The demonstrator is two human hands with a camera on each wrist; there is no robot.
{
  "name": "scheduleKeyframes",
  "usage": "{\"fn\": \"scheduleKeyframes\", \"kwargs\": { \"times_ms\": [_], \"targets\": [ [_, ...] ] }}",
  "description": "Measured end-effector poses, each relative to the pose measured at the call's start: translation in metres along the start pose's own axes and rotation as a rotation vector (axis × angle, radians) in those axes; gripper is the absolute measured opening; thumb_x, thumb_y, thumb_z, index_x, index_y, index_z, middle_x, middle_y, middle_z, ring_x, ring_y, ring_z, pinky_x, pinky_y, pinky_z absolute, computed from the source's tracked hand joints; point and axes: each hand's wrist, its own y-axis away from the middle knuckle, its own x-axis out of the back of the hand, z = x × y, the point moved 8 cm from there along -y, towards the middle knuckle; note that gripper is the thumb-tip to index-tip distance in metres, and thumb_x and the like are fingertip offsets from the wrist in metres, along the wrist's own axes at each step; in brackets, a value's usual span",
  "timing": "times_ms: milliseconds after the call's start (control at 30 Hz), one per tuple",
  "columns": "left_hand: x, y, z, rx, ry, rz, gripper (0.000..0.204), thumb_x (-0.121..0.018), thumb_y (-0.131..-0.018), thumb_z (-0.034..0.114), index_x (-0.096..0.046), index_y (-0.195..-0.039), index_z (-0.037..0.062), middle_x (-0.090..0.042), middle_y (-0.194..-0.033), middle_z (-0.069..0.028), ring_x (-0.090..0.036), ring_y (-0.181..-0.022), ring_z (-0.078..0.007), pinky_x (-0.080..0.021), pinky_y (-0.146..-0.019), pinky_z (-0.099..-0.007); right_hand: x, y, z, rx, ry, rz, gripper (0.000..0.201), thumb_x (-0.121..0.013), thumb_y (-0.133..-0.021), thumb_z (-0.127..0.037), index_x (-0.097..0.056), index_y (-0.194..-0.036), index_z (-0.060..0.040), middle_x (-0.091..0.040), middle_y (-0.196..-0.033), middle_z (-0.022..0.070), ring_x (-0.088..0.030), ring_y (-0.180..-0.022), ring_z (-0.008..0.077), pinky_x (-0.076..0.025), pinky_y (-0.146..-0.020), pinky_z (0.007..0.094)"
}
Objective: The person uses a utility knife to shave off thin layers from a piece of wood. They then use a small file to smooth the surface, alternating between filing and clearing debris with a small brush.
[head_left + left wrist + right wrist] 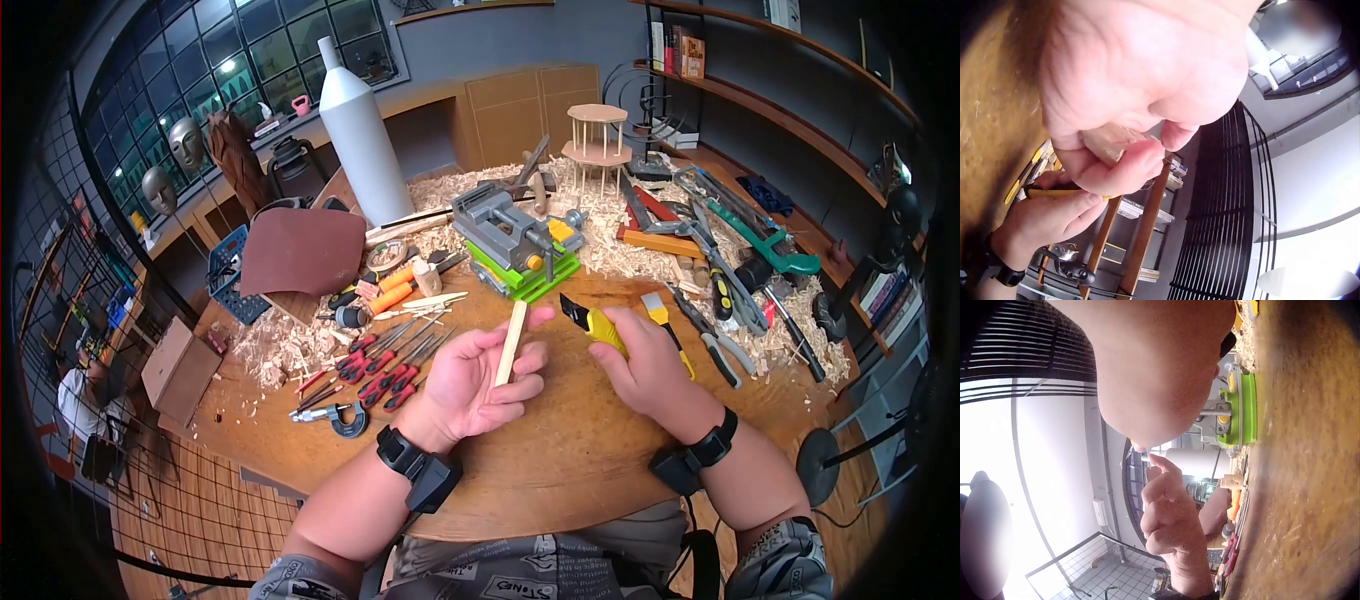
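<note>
In the head view my left hand (465,385), palm turned up, holds a pale wooden strip (511,345) with its fingers curled against it. The strip stands at a slant, its upper end near the fingertips. My right hand (655,370) grips a yellow utility knife (603,329) with a black blade end, which points toward the strip with a gap between them. The left wrist view shows the left fingers (1122,172) bent around the strip (1110,140), with the right hand beyond. In the right wrist view the right hand (1147,375) hides most of the knife.
A grey and green vise (510,240) stands ahead of the hands. Red-handled small tools (385,375) and a micrometer (345,418) lie at left. Pliers (715,345) and a yellow scraper (660,315) lie at right. Wood shavings (620,265) and a tiered wooden model (597,150) are farther back.
</note>
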Motion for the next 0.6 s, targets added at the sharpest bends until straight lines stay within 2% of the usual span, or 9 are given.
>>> {"fn": "scheduleKeyframes", "kwargs": {
  "times_ms": [167, 233, 267, 333, 367, 433, 600],
  "targets": [
    [0.006, -0.003, -0.001, -0.004, 0.007, 0.003, 0.043, -0.041, -0.106, 0.026, -0.043, -0.146, 0.0104, -0.051, -0.093, -0.0092, -0.047, -0.062, -0.0182, -0.04, -0.044, -0.0259, 0.001, 0.0, -0.001, -0.02, -0.01, 0.007, 0.039, -0.068, -0.093, -0.025, -0.056, -0.12, 0.0003, -0.067, -0.096, 0.0225, -0.066, -0.087, 0.0417, -0.052, -0.072, 0.0465],
    [0.018, -0.005, 0.007, -0.138, -0.183, 0.151, 0.038, -0.044, -0.107, 0.024, -0.045, -0.142, 0.0095, -0.055, -0.096, -0.0083, -0.052, -0.068, -0.018, -0.044, -0.05, -0.0264, 0.002, 0.0, 0.0, -0.029, -0.004, 0.009, 0.038, -0.068, -0.092, -0.024, -0.056, -0.119, 0.0003, -0.067, -0.096, 0.0226, -0.066, -0.087, 0.0419, -0.052, -0.072, 0.0464],
    [0.014, -0.008, 0.004, -0.139, -0.183, 0.15, 0.038, -0.044, -0.107, 0.024, -0.045, -0.142, 0.0095, -0.055, -0.096, -0.0083, -0.052, -0.068, -0.018, -0.044, -0.05, -0.0264, 0.002, 0.0, 0.0, -0.036, -0.012, 0.007, 0.038, -0.069, -0.092, -0.024, -0.056, -0.119, 0.0004, -0.067, -0.096, 0.0228, -0.066, -0.087, 0.042, -0.052, -0.073, 0.0463],
    [0.017, -0.003, 0.014, -0.266, -0.491, 0.422, 0.038, -0.045, -0.107, 0.025, -0.045, -0.141, 0.0082, -0.058, -0.099, -0.0084, -0.054, -0.073, -0.0177, -0.048, -0.058, -0.0271, 0.002, 0.0, 0.001, -0.041, -0.022, 0.002, 0.038, -0.069, -0.092, -0.023, -0.056, -0.119, 0.0005, -0.067, -0.097, 0.023, -0.066, -0.088, 0.0421, -0.052, -0.073, 0.0463],
    [0.023, -0.002, 0.015, -0.268, -0.49, 0.424, 0.038, -0.045, -0.107, 0.025, -0.045, -0.141, 0.0082, -0.058, -0.099, -0.0084, -0.054, -0.073, -0.0177, -0.048, -0.058, -0.0271, 0.001, 0.0, 0.001, -0.034, -0.021, 0.006, 0.038, -0.069, -0.091, -0.023, -0.056, -0.119, 0.0006, -0.067, -0.097, 0.023, -0.066, -0.088, 0.0422, -0.052, -0.073, 0.0462],
    [0.03, -0.006, 0.017, -0.256, -0.679, 0.301, 0.041, -0.041, -0.109, 0.031, -0.044, -0.145, 0.011, -0.061, -0.1, -0.0078, -0.058, -0.079, -0.0177, -0.049, -0.062, -0.0288, 0.002, -0.001, 0.001, -0.027, -0.019, 0.012, 0.038, -0.069, -0.091, -0.022, -0.057, -0.119, 0.0007, -0.067, -0.097, 0.0231, -0.066, -0.088, 0.0422, -0.052, -0.073, 0.0462],
    [0.015, -0.008, 0.01, -0.207, -0.492, 0.316, 0.045, -0.034, -0.111, 0.033, -0.037, -0.152, 0.0159, -0.059, -0.096, -0.0038, -0.055, -0.073, -0.0118, -0.049, -0.065, -0.0256, 0.002, -0.001, 0.001, -0.032, -0.017, 0.009, 0.037, -0.069, -0.091, -0.021, -0.057, -0.118, 0.0007, -0.067, -0.097, 0.023, -0.066, -0.088, 0.0419, -0.052, -0.074, 0.0458]
  ]
}}
